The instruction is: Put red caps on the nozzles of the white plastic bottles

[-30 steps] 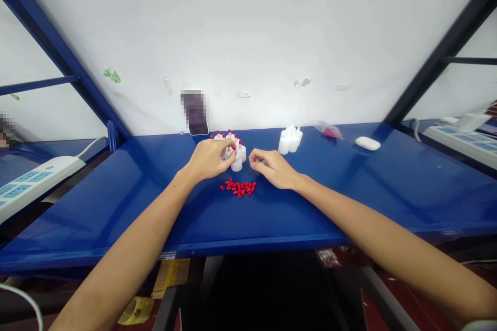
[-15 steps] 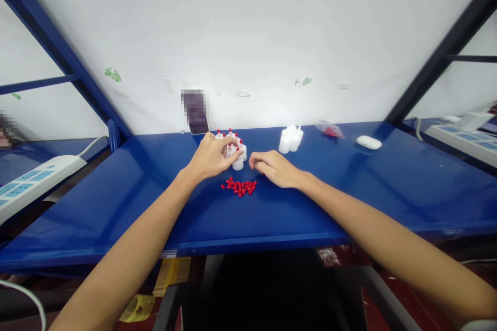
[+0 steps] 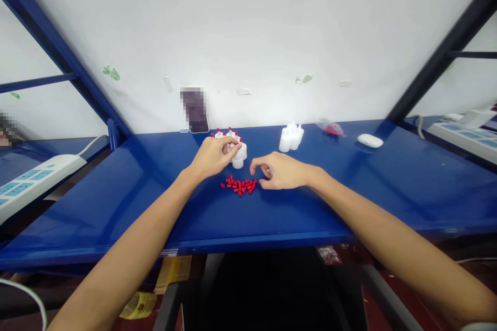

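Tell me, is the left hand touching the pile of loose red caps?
Apart. The head view shows a strip of blue tabletop between the left hand and the loose red caps, which lie lower in the picture.

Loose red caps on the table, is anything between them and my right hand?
Nothing visible stands in the way: the right hand is just right of the loose red caps, with only blue tabletop between. The white bottles by the left hand stand beyond the pile.

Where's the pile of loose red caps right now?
In the head view, the pile of loose red caps lies on the blue table, just left of the right hand and nearer the front edge than the white bottles by the left hand.
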A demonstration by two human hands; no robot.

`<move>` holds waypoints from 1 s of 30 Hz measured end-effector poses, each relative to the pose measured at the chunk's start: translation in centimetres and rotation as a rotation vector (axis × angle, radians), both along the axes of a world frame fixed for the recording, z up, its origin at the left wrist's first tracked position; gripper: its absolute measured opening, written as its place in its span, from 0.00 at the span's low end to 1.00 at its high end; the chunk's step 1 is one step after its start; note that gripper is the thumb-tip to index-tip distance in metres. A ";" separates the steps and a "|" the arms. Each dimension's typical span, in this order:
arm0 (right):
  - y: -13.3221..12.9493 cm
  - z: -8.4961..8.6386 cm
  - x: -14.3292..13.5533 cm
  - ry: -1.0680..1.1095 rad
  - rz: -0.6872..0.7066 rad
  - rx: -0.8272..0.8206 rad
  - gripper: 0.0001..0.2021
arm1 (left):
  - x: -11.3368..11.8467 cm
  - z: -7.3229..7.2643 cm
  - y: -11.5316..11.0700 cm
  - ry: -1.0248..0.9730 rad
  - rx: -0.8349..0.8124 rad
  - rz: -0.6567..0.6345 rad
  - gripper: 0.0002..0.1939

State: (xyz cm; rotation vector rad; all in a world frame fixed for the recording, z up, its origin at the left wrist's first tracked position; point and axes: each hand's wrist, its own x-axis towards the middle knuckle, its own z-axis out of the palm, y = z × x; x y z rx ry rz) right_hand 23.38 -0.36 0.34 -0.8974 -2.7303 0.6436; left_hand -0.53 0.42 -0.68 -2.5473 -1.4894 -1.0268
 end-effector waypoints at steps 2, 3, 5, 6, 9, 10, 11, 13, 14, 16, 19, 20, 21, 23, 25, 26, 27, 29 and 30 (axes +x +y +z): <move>0.1 -0.1 0.0 -0.009 0.005 0.011 0.12 | 0.0 0.0 0.0 -0.022 0.001 0.003 0.16; 0.1 -0.2 0.0 -0.011 0.007 0.018 0.11 | 0.0 0.0 0.0 -0.031 0.000 0.005 0.16; 0.2 -0.3 0.0 -0.010 0.016 0.032 0.09 | 0.1 0.0 -0.1 -0.041 -0.003 0.007 0.16; 0.3 -0.4 0.0 -0.008 0.021 0.037 0.08 | 0.1 0.1 -0.1 -0.040 -0.006 0.007 0.16; 0.3 -0.5 -0.1 0.000 0.032 0.049 0.06 | 0.0 0.2 -0.1 -0.024 -0.018 0.012 0.16; 0.3 -0.5 -0.1 0.002 0.033 0.049 0.06 | 0.0 0.2 -0.1 -0.013 -0.023 0.016 0.16; 0.3 -0.5 -0.1 0.005 0.033 0.048 0.07 | 0.0 0.2 -0.1 -0.003 -0.029 0.021 0.16; 0.3 -0.5 -0.1 0.010 0.039 0.047 0.08 | 0.0 0.2 0.0 0.012 -0.041 0.025 0.17; 0.3 -0.5 -0.1 0.011 0.045 0.048 0.08 | 0.0 0.2 0.0 0.011 -0.046 0.024 0.17; 0.3 -0.6 -0.1 0.011 0.055 0.050 0.08 | 0.0 0.2 0.0 -0.006 -0.052 0.018 0.17; 0.4 -0.6 -0.1 0.008 0.052 0.051 0.07 | 0.0 0.3 0.0 -0.050 -0.060 0.003 0.19; 0.4 -0.6 -0.1 0.008 0.046 0.052 0.07 | 0.0 0.3 0.0 -0.064 -0.064 -0.004 0.19; 0.4 -0.6 -0.1 0.008 0.041 0.053 0.06 | 0.0 0.3 -0.1 -0.074 -0.070 -0.012 0.20; 0.4 -0.6 -0.1 0.007 0.033 0.053 0.06 | 0.0 0.3 -0.1 -0.088 -0.080 -0.025 0.21; 0.3 -0.5 -0.1 0.005 0.027 0.050 0.06 | 0.0 0.4 -0.1 -0.091 -0.093 -0.029 0.21; 0.3 -0.5 -0.1 0.004 0.025 0.050 0.06 | 0.0 0.3 -0.1 -0.089 -0.101 -0.028 0.21; 0.2 -0.5 -0.1 0.001 0.023 0.050 0.06 | 0.0 0.3 -0.1 -0.083 -0.108 -0.027 0.21; 0.2 -0.4 -0.2 -0.003 0.019 0.048 0.05 | 0.0 0.3 -0.1 -0.057 -0.113 -0.021 0.20; 0.2 -0.4 -0.2 -0.005 0.018 0.048 0.05 | 0.0 0.3 0.0 -0.037 -0.112 -0.016 0.20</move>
